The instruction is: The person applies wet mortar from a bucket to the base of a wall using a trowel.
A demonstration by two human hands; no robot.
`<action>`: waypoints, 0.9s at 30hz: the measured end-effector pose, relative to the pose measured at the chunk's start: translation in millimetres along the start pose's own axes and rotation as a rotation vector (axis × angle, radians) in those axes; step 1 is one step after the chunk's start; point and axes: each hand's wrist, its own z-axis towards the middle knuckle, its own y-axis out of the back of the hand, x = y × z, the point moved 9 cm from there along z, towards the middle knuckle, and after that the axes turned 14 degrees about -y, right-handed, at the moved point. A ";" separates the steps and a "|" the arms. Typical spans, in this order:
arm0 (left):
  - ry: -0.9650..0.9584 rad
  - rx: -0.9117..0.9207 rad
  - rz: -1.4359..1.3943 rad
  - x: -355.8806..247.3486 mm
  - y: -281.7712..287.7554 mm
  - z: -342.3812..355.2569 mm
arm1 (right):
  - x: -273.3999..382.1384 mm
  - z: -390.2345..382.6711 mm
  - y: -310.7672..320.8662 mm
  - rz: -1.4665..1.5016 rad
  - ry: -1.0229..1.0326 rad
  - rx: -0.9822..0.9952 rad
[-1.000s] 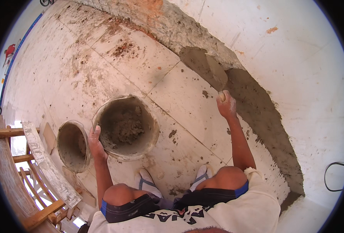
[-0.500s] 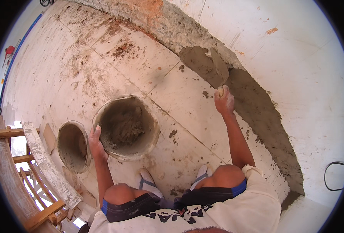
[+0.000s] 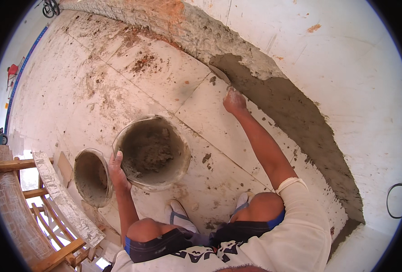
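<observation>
My right hand is closed round the handle of a trowel. The trowel's blade is seen nearly edge-on, low at the foot of the wall, against grey wet mortar spread in a long strip there. With my left hand I grip the near-left side of a large bucket by its rim; some fingers are hidden. Inside it lies a heap of grey mortar. A smaller bucket, coated with mortar, stands left of that hand.
Pale floor slabs carry crumbs of mortar and reddish dirt. A wooden frame with beams and a whitish board lie at lower left. The white wall rises on the right, with a black cable loop.
My right hand has moved left and farther away along the wall with the trowel, whose blade has turned from broad to nearly edge-on. My left hand stays at the large bucket.
</observation>
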 end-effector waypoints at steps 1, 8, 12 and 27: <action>-0.005 0.000 0.001 0.6 0.4 0.0 | 1.6 1.6 2.9 -0.002 -0.003 -0.003; 0.019 -0.029 -0.018 -0.8 12.8 -4.4 | -18.3 -19.8 32.8 0.075 -0.099 -0.018; 0.020 -0.062 -0.010 4.2 16.6 -4.7 | -52.8 -31.3 56.8 0.145 -0.092 -0.105; 0.009 0.003 -0.006 -7.7 -3.3 -1.8 | -16.6 -60.1 -14.9 0.032 0.011 0.047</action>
